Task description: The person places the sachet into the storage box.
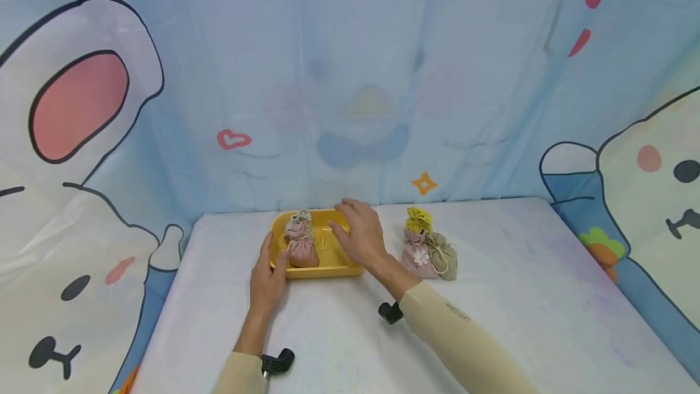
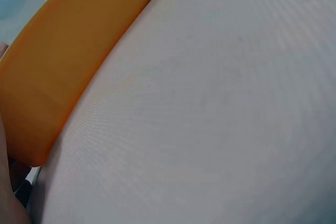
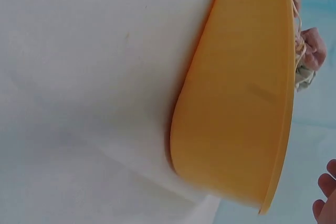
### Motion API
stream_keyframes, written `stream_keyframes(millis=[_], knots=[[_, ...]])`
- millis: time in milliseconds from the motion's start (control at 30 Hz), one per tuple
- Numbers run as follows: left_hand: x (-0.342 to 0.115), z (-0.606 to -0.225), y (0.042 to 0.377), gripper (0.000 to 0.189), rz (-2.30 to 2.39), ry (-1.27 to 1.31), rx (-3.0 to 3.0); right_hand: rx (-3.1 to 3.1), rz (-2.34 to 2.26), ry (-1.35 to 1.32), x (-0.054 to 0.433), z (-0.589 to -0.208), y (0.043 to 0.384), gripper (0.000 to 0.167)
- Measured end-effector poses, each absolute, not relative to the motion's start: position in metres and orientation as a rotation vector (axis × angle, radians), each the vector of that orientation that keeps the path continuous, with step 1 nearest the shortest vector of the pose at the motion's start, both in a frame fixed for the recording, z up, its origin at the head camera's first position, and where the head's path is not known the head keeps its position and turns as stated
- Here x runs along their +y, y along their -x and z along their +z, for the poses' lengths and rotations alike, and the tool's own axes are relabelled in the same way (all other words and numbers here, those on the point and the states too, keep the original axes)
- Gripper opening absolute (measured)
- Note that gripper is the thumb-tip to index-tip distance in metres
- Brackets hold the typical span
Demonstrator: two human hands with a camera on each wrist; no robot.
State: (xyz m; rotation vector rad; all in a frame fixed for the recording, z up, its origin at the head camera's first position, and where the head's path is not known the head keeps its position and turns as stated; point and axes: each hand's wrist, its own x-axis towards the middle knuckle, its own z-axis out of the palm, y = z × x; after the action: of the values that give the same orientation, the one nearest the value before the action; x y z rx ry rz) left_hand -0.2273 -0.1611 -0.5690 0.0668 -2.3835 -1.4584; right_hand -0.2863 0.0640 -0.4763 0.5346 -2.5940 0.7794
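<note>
Head view: the yellow tray (image 1: 328,272) is placed lengthwise left to right on the counter (image 1: 547,297); its left near corner is gripped by the left hand (image 1: 267,284), presumably for steadying. Inside, at left, the pink drawstring pouch (image 1: 303,254) is laid with its cinched neck directed away from the person. Left wrist view: the tray's outer wall is shown, flush on the counter. Right wrist view: the right hand (image 3: 328,195) is seen empty, fingers loose, apart from the rim.
</note>
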Motion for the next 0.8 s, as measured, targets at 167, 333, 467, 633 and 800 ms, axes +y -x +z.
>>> stream_keyframes(millis=[167, 333, 467, 633, 800], knots=[[-0.161, -0.569, 0.226, 0.062, -1.467, -0.081, -2.389, -2.575, 0.771, -0.537, 0.075, -0.479, 0.290, 0.039], [-0.161, -0.568, 0.227, 0.062, -1.472, -0.084, -2.407, -2.541, 0.775, -0.531, 0.085, -0.481, 0.291, 0.038], [-0.161, -0.568, 0.227, 0.062, -1.472, -0.079, -2.409, -2.526, 0.788, -0.517, 0.092, -0.482, 0.292, 0.038], [-0.161, -0.568, 0.227, 0.061, -1.469, -0.082, -2.401, -2.550, 0.783, -0.490, 0.099, -0.482, 0.294, 0.042], [-0.161, -0.568, 0.227, 0.062, -1.470, -0.086, -2.409, -2.575, 0.803, -0.456, 0.104, -0.482, 0.296, 0.046]])
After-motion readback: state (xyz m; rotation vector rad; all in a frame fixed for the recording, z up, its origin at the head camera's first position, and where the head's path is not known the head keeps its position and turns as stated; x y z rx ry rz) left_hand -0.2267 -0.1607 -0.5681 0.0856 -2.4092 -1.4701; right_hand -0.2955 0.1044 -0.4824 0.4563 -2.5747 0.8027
